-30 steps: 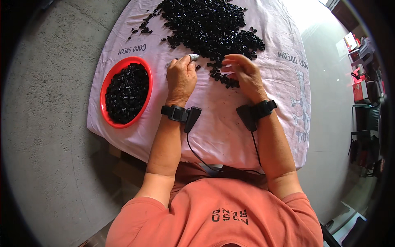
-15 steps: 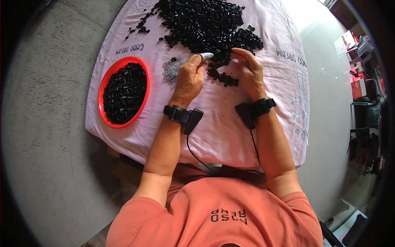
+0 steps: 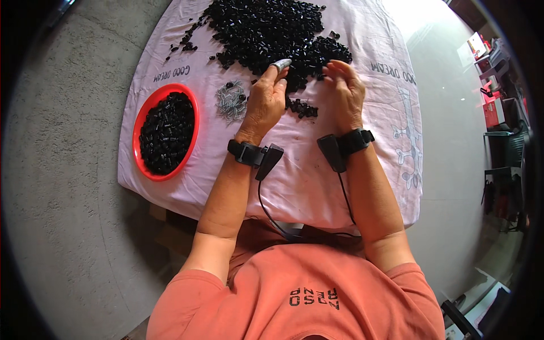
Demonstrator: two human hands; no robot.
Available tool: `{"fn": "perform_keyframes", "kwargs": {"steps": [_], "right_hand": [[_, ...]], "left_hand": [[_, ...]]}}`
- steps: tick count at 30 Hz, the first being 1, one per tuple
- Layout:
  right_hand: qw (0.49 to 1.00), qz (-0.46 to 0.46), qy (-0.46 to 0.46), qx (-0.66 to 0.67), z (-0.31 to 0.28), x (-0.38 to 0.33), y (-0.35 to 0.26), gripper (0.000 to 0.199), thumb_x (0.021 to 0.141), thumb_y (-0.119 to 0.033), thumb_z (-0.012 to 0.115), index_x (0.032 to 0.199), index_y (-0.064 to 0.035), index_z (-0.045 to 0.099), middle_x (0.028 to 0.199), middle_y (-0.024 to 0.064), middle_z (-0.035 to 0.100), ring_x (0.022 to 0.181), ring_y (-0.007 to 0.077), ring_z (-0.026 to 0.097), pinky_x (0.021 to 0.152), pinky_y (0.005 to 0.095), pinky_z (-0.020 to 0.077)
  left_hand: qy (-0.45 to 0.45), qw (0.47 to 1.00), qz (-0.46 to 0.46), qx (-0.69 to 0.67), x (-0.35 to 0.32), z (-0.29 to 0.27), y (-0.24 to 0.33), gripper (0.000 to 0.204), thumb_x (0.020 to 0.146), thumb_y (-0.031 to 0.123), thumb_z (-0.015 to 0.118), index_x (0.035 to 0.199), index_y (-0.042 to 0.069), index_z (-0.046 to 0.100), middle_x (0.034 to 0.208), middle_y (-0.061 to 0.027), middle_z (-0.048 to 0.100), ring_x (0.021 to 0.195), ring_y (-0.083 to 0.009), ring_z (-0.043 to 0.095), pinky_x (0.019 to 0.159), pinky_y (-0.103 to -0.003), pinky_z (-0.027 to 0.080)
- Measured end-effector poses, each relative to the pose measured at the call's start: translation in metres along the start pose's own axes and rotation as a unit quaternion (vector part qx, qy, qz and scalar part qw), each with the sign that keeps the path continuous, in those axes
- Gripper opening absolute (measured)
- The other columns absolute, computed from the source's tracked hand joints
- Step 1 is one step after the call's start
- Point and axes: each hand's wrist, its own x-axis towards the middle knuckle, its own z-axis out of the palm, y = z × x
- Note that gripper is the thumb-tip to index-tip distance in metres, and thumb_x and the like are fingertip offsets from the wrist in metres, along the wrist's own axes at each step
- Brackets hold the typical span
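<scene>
A large heap of small black plastic pieces (image 3: 266,34) is spread over the far part of the cloth-covered table. At its near edge is my left hand (image 3: 266,102), fingers bent and thumb close to the index finger, whose tip wears a silvery wrap (image 3: 281,64). Whatever it pinches is too small to make out. My right hand (image 3: 347,93) is curled at the heap's right edge, its fingers together; what they hold, if anything, is hidden. Between the hands sits a small cluster of black pieces (image 3: 303,108). Left of my left hand lies a pile of thin silvery pins (image 3: 229,102).
A red basin (image 3: 196,130) full of black pieces stands at the table's left. Both wrists wear black strapped devices (image 3: 269,162) with cables running toward my lap. Pale printed cloth (image 3: 317,192) covers the table. Shelves with red and dark items (image 3: 496,113) stand far right.
The view has shifted slightly. My right hand has turned a little, its fingers more curled together. My left hand has moved slightly up toward the heap.
</scene>
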Motion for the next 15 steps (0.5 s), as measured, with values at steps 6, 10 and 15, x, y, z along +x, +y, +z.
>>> {"fn": "perform_keyframes", "kwargs": {"steps": [6, 10, 15], "right_hand": [[0.999, 0.012, 0.0, 0.036, 0.001, 0.001, -0.001, 0.027, 0.099, -0.001, 0.047, 0.122, -0.0034, 0.062, 0.108, 0.0117, 0.071, 0.099, 0.0171, 0.07, 0.077, 0.0279, 0.0574], [0.999, 0.001, -0.02, -0.028, 0.001, -0.002, -0.006, 0.027, 0.1, -0.002, 0.047, 0.122, -0.0041, 0.062, 0.107, 0.0125, 0.072, 0.097, 0.017, 0.071, 0.076, 0.0279, 0.0576], [0.996, 0.001, -0.065, -0.065, 0.001, -0.003, -0.003, 0.025, 0.098, -0.003, 0.05, 0.119, -0.0042, 0.064, 0.1, 0.0112, 0.074, 0.095, 0.0158, 0.071, 0.076, 0.0282, 0.0574]], "left_hand": [[0.034, 0.994, -0.083, -0.062, 0.0, -0.01, 0.001, 0.029, 0.104, 0.004, 0.043, 0.128, -0.001, 0.057, 0.115, -0.0105, 0.067, 0.103, -0.0164, 0.066, 0.091, -0.029, 0.052], [-0.003, 0.995, -0.073, -0.064, -0.002, -0.004, 0.002, 0.03, 0.103, 0.004, 0.041, 0.129, -0.001, 0.055, 0.116, -0.0109, 0.067, 0.104, -0.0176, 0.067, 0.09, -0.029, 0.052], [-0.047, 0.99, -0.04, -0.127, -0.005, 0.002, 0.008, 0.032, 0.103, 0.002, 0.041, 0.132, 0.0, 0.053, 0.117, -0.0108, 0.067, 0.106, -0.0178, 0.066, 0.091, -0.03, 0.052]]}}
